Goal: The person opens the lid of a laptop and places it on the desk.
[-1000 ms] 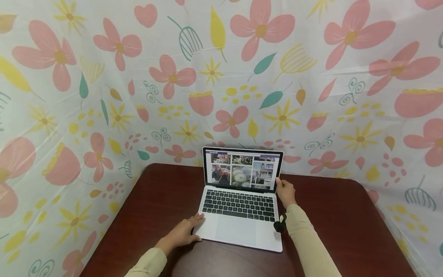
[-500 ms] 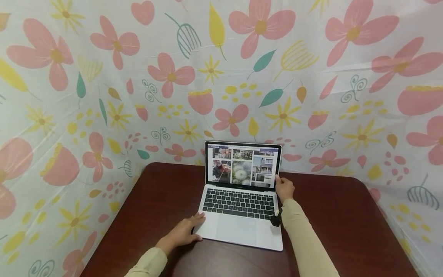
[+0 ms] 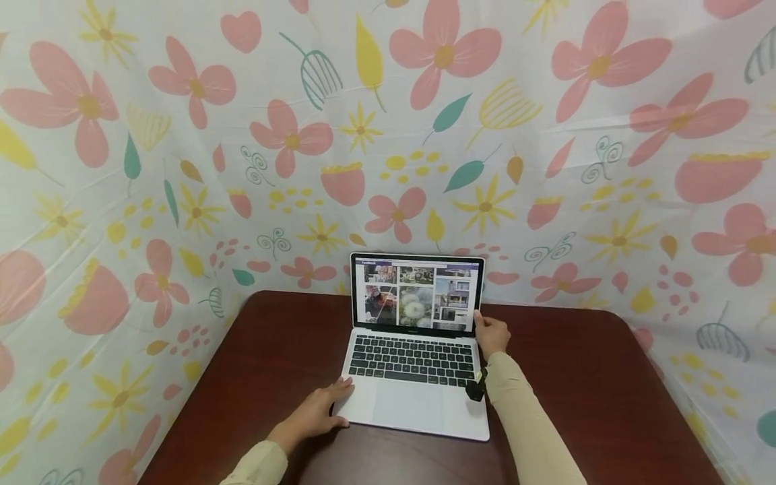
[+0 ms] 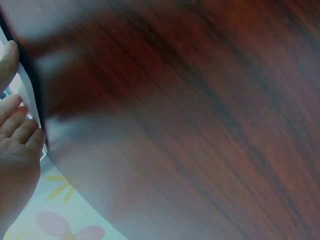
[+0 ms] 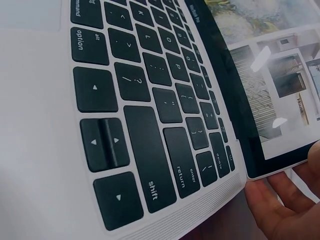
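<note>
A silver laptop [image 3: 415, 404] lies unfolded on the table, its lit screen [image 3: 417, 294] showing a page of photos. My right hand [image 3: 492, 335] holds the lower right edge of the lid; in the right wrist view, the thumb is at the front of the screen frame and the fingers [image 5: 270, 207] are behind it. At the near left corner of the base rests my left hand [image 3: 315, 412], fingers extended along the side and thumb by the front edge. The left wrist view catches only part of this hand [image 4: 17, 145] against the laptop's edge.
A dark reddish wooden table [image 3: 576, 377] carries the laptop. Behind it and to the sides hangs a white floral cloth [image 3: 388, 135], close behind the lid. A small black device [image 3: 475, 389] sits at the right wrist, over the laptop's right side.
The lid has swung to a more upright angle, with my right hand moving along with it. My left hand has stayed at the same corner. The head view has shifted slightly.
</note>
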Demonstrator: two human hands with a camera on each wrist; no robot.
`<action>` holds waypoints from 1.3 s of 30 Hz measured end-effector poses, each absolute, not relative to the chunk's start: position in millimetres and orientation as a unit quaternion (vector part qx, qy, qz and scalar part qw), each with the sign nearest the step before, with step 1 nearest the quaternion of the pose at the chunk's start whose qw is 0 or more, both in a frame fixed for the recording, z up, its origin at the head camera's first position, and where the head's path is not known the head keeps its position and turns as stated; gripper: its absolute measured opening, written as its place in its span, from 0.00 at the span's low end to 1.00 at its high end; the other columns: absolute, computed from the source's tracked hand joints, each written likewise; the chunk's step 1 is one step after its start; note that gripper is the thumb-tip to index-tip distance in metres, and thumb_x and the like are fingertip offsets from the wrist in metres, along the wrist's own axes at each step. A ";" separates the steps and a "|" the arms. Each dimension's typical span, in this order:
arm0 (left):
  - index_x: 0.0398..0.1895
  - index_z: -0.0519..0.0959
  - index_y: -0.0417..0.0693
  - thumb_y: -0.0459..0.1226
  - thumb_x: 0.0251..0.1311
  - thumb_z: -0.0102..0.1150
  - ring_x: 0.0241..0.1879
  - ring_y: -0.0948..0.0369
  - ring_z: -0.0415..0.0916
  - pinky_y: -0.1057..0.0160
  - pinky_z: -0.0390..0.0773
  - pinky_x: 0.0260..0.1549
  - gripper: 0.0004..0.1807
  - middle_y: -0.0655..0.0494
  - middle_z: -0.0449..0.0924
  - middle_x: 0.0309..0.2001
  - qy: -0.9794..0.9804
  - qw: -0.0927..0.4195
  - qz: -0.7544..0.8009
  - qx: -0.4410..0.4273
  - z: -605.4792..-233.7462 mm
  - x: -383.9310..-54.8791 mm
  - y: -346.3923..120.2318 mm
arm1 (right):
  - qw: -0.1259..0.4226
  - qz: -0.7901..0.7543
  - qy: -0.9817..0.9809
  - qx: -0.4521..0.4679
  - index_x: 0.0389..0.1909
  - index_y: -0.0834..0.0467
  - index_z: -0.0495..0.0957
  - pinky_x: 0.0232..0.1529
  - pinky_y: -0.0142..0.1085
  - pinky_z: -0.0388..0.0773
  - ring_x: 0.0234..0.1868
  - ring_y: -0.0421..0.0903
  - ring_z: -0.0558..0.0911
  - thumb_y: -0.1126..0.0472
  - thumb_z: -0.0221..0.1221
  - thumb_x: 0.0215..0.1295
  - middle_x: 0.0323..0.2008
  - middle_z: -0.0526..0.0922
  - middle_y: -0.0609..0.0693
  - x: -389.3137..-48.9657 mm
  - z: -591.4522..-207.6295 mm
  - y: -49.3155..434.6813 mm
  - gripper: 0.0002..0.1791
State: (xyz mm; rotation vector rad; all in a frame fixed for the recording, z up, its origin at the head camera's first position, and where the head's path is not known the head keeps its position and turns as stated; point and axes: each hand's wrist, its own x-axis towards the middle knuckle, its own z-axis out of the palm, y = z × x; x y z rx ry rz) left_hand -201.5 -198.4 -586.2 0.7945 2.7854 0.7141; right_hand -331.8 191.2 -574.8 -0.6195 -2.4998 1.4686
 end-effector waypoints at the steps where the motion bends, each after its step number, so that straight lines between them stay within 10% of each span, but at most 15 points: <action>1: 0.62 0.73 0.37 0.38 0.47 0.74 0.67 0.47 0.63 0.47 0.66 0.61 0.36 0.44 0.68 0.66 0.931 0.077 0.240 0.265 -586.3 -202.1 -198.5 | 0.091 0.494 -0.840 -0.204 0.51 0.70 0.79 0.53 0.55 0.73 0.55 0.65 0.74 0.49 0.51 0.72 0.48 0.80 0.68 -331.3 -573.6 191.2 0.26; 23: 0.63 0.72 0.36 0.39 0.50 0.72 0.67 0.46 0.62 0.46 0.66 0.61 0.36 0.44 0.66 0.67 0.929 0.056 0.240 0.276 -587.4 -207.3 -194.5 | 0.093 0.441 -0.883 -0.132 0.45 0.71 0.82 0.48 0.56 0.75 0.47 0.65 0.79 0.51 0.51 0.72 0.41 0.83 0.68 -327.4 -557.7 202.8 0.25; 39: 0.64 0.69 0.32 0.43 0.61 0.63 0.66 0.40 0.61 0.42 0.66 0.60 0.33 0.37 0.66 0.66 0.945 -0.008 0.241 0.219 -577.7 -191.6 -189.2 | 0.039 0.355 -0.934 -0.019 0.63 0.75 0.64 0.54 0.59 0.72 0.56 0.67 0.74 0.58 0.53 0.71 0.55 0.74 0.73 -298.6 -545.9 212.9 0.29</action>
